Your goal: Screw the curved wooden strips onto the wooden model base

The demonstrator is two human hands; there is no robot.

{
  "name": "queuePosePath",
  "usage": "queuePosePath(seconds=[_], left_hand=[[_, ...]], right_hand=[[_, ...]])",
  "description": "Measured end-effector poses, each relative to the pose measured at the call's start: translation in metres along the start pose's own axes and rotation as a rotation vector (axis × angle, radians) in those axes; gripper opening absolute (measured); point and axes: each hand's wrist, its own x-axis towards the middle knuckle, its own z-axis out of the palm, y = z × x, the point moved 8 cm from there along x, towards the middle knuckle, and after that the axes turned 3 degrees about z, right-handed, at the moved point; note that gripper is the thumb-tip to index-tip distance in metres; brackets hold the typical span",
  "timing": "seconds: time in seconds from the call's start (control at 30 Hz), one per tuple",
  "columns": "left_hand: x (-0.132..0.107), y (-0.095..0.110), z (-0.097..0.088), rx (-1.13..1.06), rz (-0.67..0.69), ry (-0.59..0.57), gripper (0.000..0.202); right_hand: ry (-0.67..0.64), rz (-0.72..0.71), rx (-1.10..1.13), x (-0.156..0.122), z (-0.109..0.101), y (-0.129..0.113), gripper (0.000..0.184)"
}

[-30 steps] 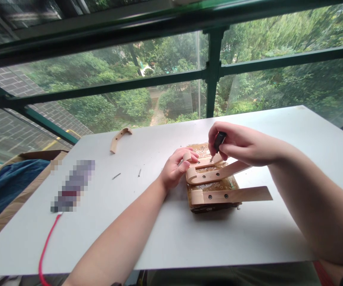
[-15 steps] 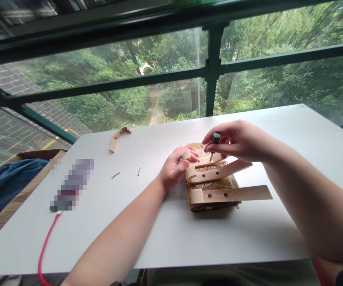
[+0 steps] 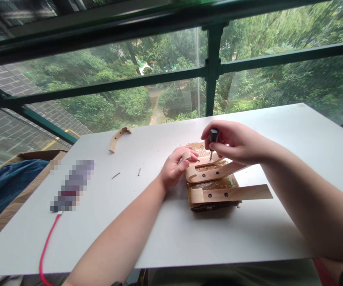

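Observation:
My right hand is closed around the black handle of a screwdriver. The screwdriver stands nearly upright, its tip at a screw in the farthest wooden hook. My left hand grips that hook's curved left end, thumb in front and fingers behind. Beneath lies a block wrapped in brown tape. A middle wooden hook and a nearer one also lie across the block, each with two dark screws in it. My right hand partly covers the right ends of the farther hooks.
Left of my hands, two loose screws lie on the white table. Farther back is a curved wooden piece. A blurred-out object with a red cable sits at the left, beside a cardboard box holding blue cloth.
My right hand and the screwdriver handle have shifted slightly left and up, with the fingers turned around the handle. The tip stays at the same screw. My left hand has not moved.

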Motion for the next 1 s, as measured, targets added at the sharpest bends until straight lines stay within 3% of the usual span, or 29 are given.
queuePosePath(seconds=[0.17, 0.33, 0.5, 0.8, 1.0], left_hand=[[0.0, 0.0, 0.0, 0.014, -0.001, 0.01, 0.034], [-0.001, -0.002, -0.001, 0.019, -0.013, 0.002, 0.035], [-0.001, -0.003, -0.001, 0.023, -0.027, 0.002, 0.037], [0.0, -0.002, -0.001, 0.023, -0.012, 0.004, 0.036], [-0.001, -0.002, -0.001, 0.023, -0.007, 0.002, 0.035]], right_hand=[[-0.099, 0.052, 0.019, -0.003, -0.002, 0.001, 0.019], [-0.028, 0.06, -0.212, -0.002, -0.007, -0.002, 0.013], [0.041, 0.073, -0.295, -0.002, -0.011, -0.009, 0.006], [0.154, 0.14, -0.331, -0.001, -0.018, -0.004, 0.037], [0.155, 0.124, -0.31, -0.001, -0.015, -0.001, 0.026]])
